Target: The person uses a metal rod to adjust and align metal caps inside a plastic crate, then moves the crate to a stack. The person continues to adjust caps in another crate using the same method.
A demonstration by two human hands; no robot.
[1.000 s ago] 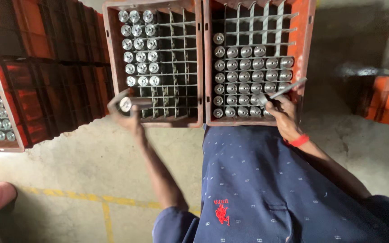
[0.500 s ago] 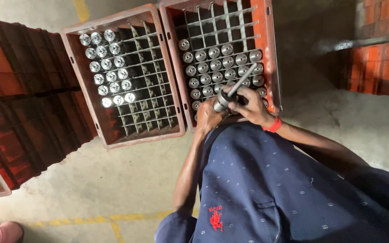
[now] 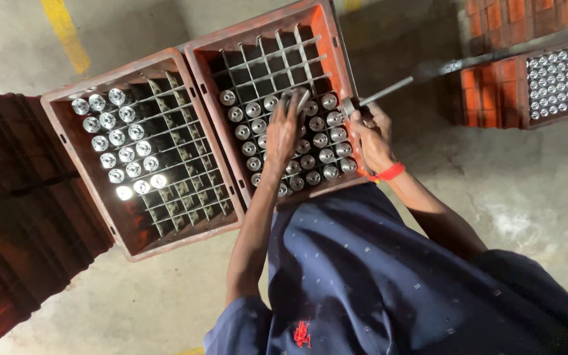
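While both hands work over the right crate, the left hand lies flat across its middle rows, fingers spread over the metal caps and curled round one silver cylinder that lies tilted at the fingertips. That grip is a loose clasp on the cylinder, palm down, touching the caps beneath.

The right hand sits at the crate's right wall, just beside the left hand but apart from it. Its grip is closed round a thin metal rod, which slants up and to the right, out past the crate rim; the rod's near end carries a round silver head close to the thumb. A red band circles that wrist.

This crate is orange-red plastic with a grid of dividers. Its lower rows are filled with upright silver-capped cylinders, and the upper rows show bare cells.

Touching it on the left stands a second crate of the same kind. Its cylinders fill only the left-hand columns, a few glinting brightly.

Both crates rest on a grey concrete floor with a yellow painted line at the top left. More orange crates are stacked at the far left in shadow, and another crate at the upper right holds a dense field of small silver caps.

The person's dark blue patterned shirt fills the lower middle of the view.
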